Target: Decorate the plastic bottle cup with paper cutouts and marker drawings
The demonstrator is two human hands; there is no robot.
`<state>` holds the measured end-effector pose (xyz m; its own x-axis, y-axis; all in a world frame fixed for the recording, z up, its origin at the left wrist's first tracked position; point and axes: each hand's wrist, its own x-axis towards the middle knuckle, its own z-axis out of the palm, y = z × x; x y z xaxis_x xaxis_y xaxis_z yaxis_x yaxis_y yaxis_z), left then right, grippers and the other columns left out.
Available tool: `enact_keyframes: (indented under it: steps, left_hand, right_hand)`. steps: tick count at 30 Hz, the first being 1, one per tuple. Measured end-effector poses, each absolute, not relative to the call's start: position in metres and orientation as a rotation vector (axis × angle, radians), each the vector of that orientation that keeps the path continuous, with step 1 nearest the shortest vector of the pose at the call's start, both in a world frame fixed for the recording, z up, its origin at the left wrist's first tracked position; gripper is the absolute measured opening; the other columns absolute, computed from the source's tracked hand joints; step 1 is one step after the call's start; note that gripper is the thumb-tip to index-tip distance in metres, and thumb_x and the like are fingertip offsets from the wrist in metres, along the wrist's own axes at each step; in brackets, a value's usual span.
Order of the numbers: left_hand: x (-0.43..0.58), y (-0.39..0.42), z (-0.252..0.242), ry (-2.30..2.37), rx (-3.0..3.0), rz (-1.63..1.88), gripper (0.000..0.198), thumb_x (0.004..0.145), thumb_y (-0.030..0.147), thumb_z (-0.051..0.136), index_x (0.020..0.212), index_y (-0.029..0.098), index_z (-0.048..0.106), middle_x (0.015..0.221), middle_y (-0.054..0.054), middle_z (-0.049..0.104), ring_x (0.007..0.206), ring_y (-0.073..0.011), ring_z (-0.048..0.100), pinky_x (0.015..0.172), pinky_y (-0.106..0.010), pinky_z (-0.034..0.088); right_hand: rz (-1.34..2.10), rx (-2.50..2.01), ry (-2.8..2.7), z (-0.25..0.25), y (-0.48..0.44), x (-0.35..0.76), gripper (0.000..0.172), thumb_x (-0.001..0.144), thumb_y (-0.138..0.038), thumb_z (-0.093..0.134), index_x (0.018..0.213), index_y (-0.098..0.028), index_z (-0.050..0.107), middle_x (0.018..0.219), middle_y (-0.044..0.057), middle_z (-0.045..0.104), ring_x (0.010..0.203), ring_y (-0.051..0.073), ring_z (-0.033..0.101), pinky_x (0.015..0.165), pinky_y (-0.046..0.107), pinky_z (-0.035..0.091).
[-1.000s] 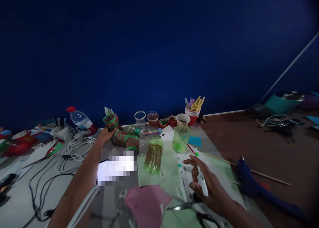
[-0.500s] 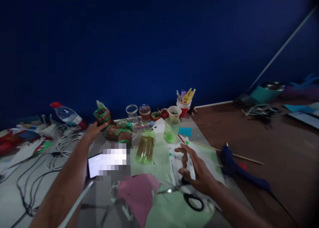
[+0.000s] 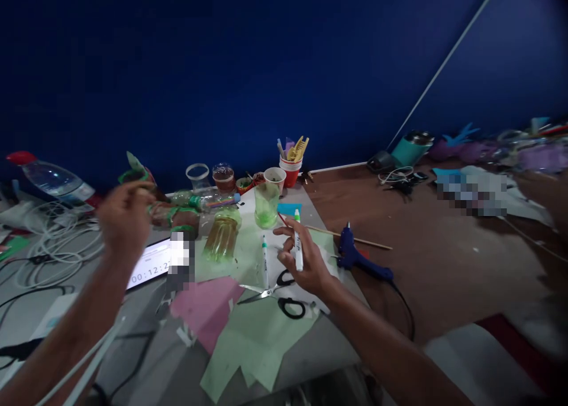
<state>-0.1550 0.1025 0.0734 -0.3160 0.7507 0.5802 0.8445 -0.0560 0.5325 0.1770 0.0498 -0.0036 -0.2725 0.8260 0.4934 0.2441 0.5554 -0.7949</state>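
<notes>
My right hand (image 3: 308, 258) holds a white marker with a light green cap (image 3: 298, 246) upright between its fingers, above the paper. Below it lie black-handled scissors (image 3: 267, 292), blades apart, and a second marker with a green tip (image 3: 265, 261). My left hand (image 3: 125, 213), blurred, is raised with its fingers curled together; what they hold, if anything, I cannot make out. Behind it are brown, green-edged bottle pieces (image 3: 184, 218), partly hidden. A brown and green bottle piece (image 3: 222, 237) lies on the green paper (image 3: 261, 347), and a green-tinted clear cup (image 3: 266, 208) stands behind.
At the left are tangled white cables (image 3: 71, 234), a red-capped bottle (image 3: 57, 178) and a phone (image 3: 151, 264). A blue glue gun (image 3: 361, 255) and a wooden stick (image 3: 350, 237) lie right. Pink paper (image 3: 206, 311) is in front; a cup of tools (image 3: 290, 172) stands at the back.
The view has swung right. My left hand has come away from the brown and green bottle pieces, its fingers now curled. My right hand still holds the marker above the paper.
</notes>
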Motion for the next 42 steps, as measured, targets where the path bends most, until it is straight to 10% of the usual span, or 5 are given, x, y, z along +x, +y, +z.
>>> enact_keyframes:
  steps: [7, 20, 28, 42]
  left_hand:
    - [-0.021, 0.015, 0.022, -1.432, -3.142, -0.730, 0.026, 0.079, 0.016, 0.045, 0.089, 0.030, 0.065, 0.091, -0.008, 0.066, 0.088, -0.0232, 0.060, 0.079, -0.039, 0.049]
    - [0.034, 0.004, 0.003, -1.438, -2.907, -0.205, 0.035, 0.084, 0.020, 0.052, 0.118, 0.022, 0.056, 0.124, -0.009, 0.056, 0.110, -0.0288, 0.049, 0.090, -0.043, 0.042]
    - [0.021, 0.008, 0.011, -1.689, -2.743, 0.248, 0.036, 0.087, 0.037, 0.048, 0.118, 0.021, 0.056, 0.092, -0.011, 0.063, 0.080, -0.0280, 0.060, 0.071, -0.040, 0.044]
    - [0.013, 0.029, -0.001, -1.608, -2.826, -0.080, 0.026, 0.089, 0.021, 0.041, 0.107, 0.018, 0.059, 0.091, -0.010, 0.061, 0.082, -0.0240, 0.059, 0.074, -0.037, 0.045]
  right_hand:
    - [0.651, -0.898, -1.682, -0.005, 0.057, 0.180, 0.051, 0.091, -0.050, 0.042, 0.130, -0.018, 0.031, 0.097, 0.011, 0.061, 0.083, 0.021, 0.059, 0.076, 0.038, 0.049]
    - [0.681, -0.835, -1.261, -0.005, 0.072, 0.188, 0.040, 0.092, -0.044, 0.046, 0.122, -0.020, 0.038, 0.099, 0.009, 0.059, 0.056, 0.009, 0.049, 0.051, 0.025, 0.046]
    - [0.633, -0.851, -1.348, -0.012, 0.073, 0.188, 0.040, 0.092, -0.039, 0.048, 0.125, -0.020, 0.038, 0.103, 0.010, 0.061, 0.059, 0.011, 0.050, 0.056, 0.027, 0.046]
    - [0.517, -0.906, -1.462, -0.010, 0.068, 0.187, 0.042, 0.092, -0.038, 0.045, 0.129, -0.019, 0.035, 0.107, 0.012, 0.059, 0.080, 0.018, 0.061, 0.066, 0.032, 0.051]
